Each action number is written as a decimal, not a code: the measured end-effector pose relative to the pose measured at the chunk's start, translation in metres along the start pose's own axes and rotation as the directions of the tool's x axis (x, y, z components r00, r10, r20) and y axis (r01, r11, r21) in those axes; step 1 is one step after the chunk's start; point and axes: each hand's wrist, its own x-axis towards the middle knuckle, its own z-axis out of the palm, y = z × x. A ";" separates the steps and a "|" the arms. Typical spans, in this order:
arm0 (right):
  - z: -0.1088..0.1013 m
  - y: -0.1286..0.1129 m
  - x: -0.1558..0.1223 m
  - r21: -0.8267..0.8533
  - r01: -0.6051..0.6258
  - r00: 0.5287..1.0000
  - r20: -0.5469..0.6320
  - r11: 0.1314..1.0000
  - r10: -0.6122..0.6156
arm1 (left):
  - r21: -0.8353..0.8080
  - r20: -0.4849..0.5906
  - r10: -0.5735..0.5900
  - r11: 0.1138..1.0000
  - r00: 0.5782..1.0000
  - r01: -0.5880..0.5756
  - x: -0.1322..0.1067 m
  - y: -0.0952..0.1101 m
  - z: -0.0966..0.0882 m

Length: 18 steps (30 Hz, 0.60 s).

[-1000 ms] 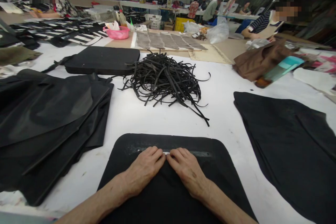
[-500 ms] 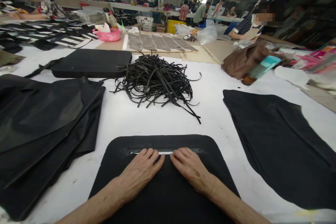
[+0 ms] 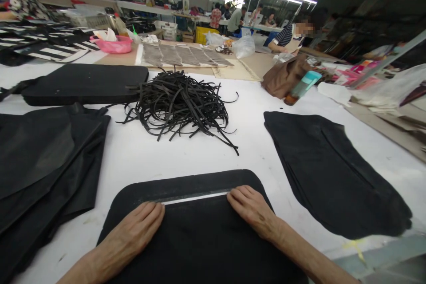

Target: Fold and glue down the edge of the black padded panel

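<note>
A black round-cornered panel (image 3: pixel 196 181) lies in front of me, with a second black sheet (image 3: pixel 199 239) over its near part. A narrow white strip (image 3: pixel 199 197) shows along the sheet's far edge, slightly tilted up to the right. My left hand (image 3: pixel 140 224) has its fingers bent together on that edge at the strip's left end. At the right end, my right hand (image 3: pixel 251 208) holds the same edge with curled fingers. Both thumbs are largely hidden.
Beyond the panel lies a heap of black strips (image 3: pixel 181 104), beside a black padded block (image 3: pixel 86 82). Black sheets (image 3: pixel 49 155) lie at left, more black pieces (image 3: pixel 333 168) at right. Farther back are a pink basin (image 3: pixel 115 45), a bottle (image 3: pixel 302 88) and a person in stripes (image 3: pixel 288 35).
My hands have moved apart along the sheet's edge, from near the middle toward both ends, uncovering more of the white strip. The panel now sits tilted, and the view has swung right.
</note>
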 end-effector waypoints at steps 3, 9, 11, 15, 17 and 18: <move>0.000 0.003 -0.011 -0.011 -0.034 0.999 -0.016 0.999 0.034 | 0.031 -0.046 0.012 0.999 0.999 -0.011 -0.007 -0.006 -0.004; 0.003 -0.002 -0.027 0.116 -0.237 0.952 -0.171 0.965 0.254 | 0.064 -0.164 0.047 0.997 0.985 -0.037 -0.015 -0.013 0.000; 0.006 -0.004 -0.029 0.172 -0.318 0.906 -0.236 0.932 0.352 | 0.097 -0.165 0.051 0.995 0.985 -0.035 -0.014 -0.012 0.002; 0.008 -0.006 -0.026 0.162 -0.318 0.927 -0.154 0.934 0.343 | 0.066 -0.145 -0.034 0.997 0.989 0.044 -0.012 -0.006 0.003; 0.006 -0.006 -0.023 0.102 -0.279 0.951 -0.112 0.955 0.290 | 0.020 -0.140 -0.110 0.993 0.984 0.114 -0.011 -0.003 0.001; 0.006 -0.006 -0.021 0.069 -0.263 0.956 -0.115 0.962 0.269 | 0.016 -0.127 -0.124 0.992 0.984 0.126 -0.010 -0.003 0.000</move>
